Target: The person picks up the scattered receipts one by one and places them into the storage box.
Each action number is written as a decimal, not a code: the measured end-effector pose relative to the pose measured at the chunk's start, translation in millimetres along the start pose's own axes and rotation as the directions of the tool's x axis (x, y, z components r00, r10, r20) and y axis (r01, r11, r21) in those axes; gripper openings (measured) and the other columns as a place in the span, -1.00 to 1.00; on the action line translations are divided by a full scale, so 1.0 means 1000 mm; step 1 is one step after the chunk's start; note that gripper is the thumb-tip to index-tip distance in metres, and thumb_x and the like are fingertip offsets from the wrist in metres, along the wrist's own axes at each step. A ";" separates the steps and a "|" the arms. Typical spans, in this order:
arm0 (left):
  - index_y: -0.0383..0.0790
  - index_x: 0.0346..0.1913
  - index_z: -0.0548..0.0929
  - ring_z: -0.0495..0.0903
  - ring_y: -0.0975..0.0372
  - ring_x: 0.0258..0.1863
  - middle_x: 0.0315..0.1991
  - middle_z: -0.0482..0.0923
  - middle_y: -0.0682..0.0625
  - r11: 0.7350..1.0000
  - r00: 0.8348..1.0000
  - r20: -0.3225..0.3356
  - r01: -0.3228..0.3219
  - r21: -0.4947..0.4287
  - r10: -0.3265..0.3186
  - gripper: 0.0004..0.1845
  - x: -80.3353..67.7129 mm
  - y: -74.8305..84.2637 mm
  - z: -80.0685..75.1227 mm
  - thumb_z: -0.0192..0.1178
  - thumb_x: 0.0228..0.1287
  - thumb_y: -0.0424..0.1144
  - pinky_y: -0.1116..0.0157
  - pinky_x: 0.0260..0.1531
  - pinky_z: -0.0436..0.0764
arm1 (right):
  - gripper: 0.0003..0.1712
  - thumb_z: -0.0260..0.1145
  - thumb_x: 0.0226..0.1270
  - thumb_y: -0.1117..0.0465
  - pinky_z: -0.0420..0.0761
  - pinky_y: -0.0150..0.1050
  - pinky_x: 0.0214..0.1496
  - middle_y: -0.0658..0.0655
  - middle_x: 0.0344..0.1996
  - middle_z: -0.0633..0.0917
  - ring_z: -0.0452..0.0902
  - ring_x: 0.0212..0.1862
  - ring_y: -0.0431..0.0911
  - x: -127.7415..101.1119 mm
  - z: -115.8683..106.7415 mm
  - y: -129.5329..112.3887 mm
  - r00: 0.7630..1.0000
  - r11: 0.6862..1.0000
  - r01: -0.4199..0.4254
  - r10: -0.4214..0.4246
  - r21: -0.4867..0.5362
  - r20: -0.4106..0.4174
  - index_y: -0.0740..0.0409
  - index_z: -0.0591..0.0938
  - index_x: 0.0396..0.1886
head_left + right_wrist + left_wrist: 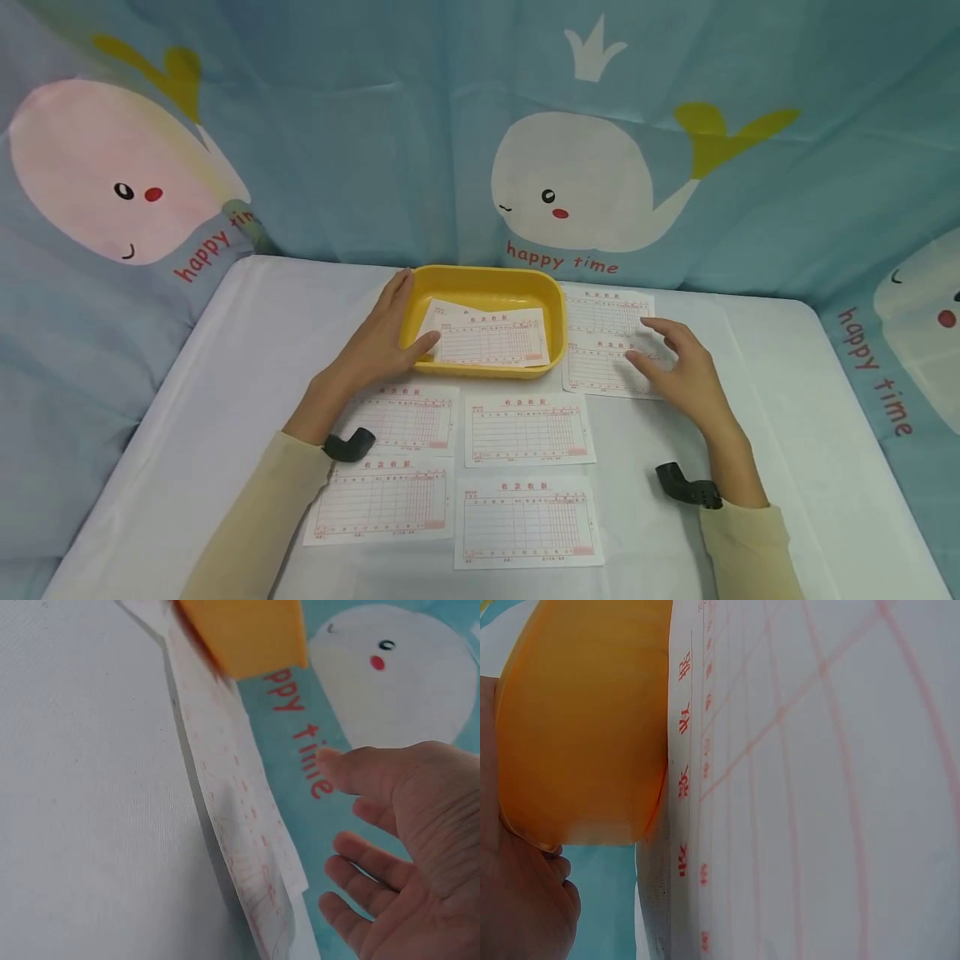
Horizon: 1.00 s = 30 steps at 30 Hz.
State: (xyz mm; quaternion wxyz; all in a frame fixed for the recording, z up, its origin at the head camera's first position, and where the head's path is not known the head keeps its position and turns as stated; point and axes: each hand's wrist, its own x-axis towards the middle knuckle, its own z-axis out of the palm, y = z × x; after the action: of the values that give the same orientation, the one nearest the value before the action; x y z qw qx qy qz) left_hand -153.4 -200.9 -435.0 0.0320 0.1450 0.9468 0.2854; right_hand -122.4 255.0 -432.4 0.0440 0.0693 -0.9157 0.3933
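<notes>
A yellow plastic tray (517, 371) stands at the back of the table with printed receipt slips (491, 340) in it. My left hand (382, 337) grips its left end, thumb over the front rim and fingers along the outer side. The left wrist view shows the tray's wall (585, 727) beside that hand. My right hand (686, 371) hovers with thumb and fingers apart over two overlapping receipt slips (600, 367) right of the tray. In the right wrist view the hand (405, 840) holds nothing, and the slips (232, 787) lie beside it.
Several more receipt slips lie in front of the tray, among them a middle slip (528, 429), a front slip (528, 525) and a left slip (382, 504). A white cloth (225, 417) covers the table. Behind hangs a blue curtain (360, 167) with whale prints.
</notes>
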 end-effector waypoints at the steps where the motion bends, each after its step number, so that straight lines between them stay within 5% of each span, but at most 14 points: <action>1: -0.12 0.75 -0.30 -0.11 -0.05 0.76 0.78 -0.32 -0.14 1.000 1.000 0.000 -0.001 0.005 0.001 0.16 0.000 0.000 0.000 0.15 0.45 0.32 -0.14 0.67 0.12 | -0.33 0.50 0.39 0.25 0.40 0.32 0.50 0.38 0.43 0.51 0.40 0.48 0.33 -0.001 -0.001 0.002 1.000 1.000 -0.001 0.001 0.006 -0.006 0.26 0.52 0.44; 19: -0.07 0.75 -0.29 -0.09 -0.02 0.76 0.78 -0.33 -0.07 1.000 1.000 -0.004 0.015 -0.005 -0.015 0.14 0.000 -0.001 0.001 0.16 0.45 0.29 -0.13 0.68 0.12 | -0.27 0.46 0.45 0.13 0.35 0.39 0.49 0.49 0.47 0.45 0.31 0.52 0.43 -0.011 -0.009 0.028 0.993 0.992 -0.109 0.112 -0.071 0.039 0.34 0.46 0.49; 30: -0.07 0.75 -0.30 -0.11 -0.02 0.76 0.78 -0.32 -0.09 1.000 1.000 -0.014 0.012 -0.004 -0.012 0.14 0.001 0.001 0.002 0.15 0.45 0.31 -0.14 0.68 0.12 | -0.23 0.49 0.41 0.19 0.36 0.39 0.48 0.50 0.46 0.44 0.30 0.52 0.45 -0.011 -0.008 0.037 0.994 0.989 -0.073 0.082 -0.125 0.066 0.36 0.42 0.50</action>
State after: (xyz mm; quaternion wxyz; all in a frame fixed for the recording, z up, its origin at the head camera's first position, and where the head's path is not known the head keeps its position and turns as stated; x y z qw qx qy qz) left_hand -153.6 -199.3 -436.1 0.0275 0.1371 0.9473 0.2883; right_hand -117.4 286.9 -455.2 0.0005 0.0447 -0.9411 0.3353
